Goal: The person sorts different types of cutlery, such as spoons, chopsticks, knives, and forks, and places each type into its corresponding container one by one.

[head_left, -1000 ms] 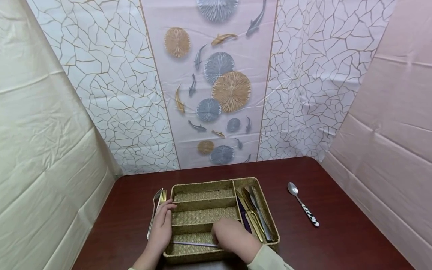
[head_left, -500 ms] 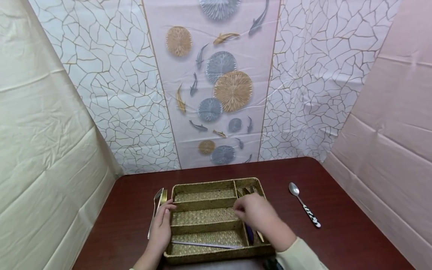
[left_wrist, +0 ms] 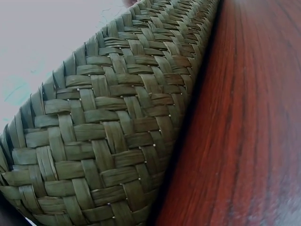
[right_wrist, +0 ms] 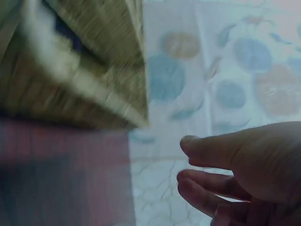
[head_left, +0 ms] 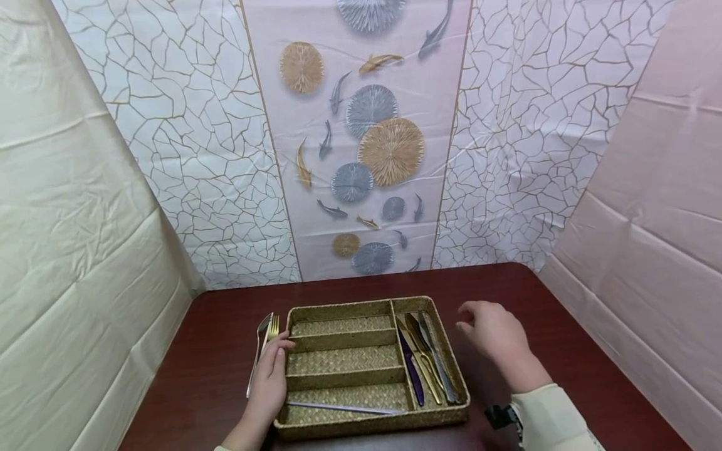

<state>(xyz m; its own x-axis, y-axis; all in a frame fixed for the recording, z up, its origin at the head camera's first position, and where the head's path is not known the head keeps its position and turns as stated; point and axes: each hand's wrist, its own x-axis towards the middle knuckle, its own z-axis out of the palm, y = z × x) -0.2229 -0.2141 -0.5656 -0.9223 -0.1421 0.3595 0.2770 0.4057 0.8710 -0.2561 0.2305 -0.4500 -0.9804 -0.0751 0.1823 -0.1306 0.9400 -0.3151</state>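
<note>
Greenish-brown woven tray [head_left: 361, 428] in the head view, sitting on one dark red table [head_left: 217, 363], and I count four compartments: three stacked on its left, one long one down its right. That long slot's got four pieces of cutlery as far as I can see: one purple knife [head_left: 412, 369], two gold pieces [head_left: 435, 393] and one silver piece [head_left: 442, 374]. One thin rod [head_left: 344, 408] lies in the tray's nearest left compartment. Just left of the tray I make out at least one gold fork [head_left: 274, 326] and one silver utensil [head_left: 264, 324]. Left hand [head_left: 269, 382] rests relaxed fingers over the tray's left rim; right hand [head_left: 493, 332] is off to its right, fingers loosely bent.

Left wrist cam: one tray wall beside the table, finger pose can't be told.

Right wrist cam: blurry tray corner, thumb and fingers parted, nothing between them.
</note>
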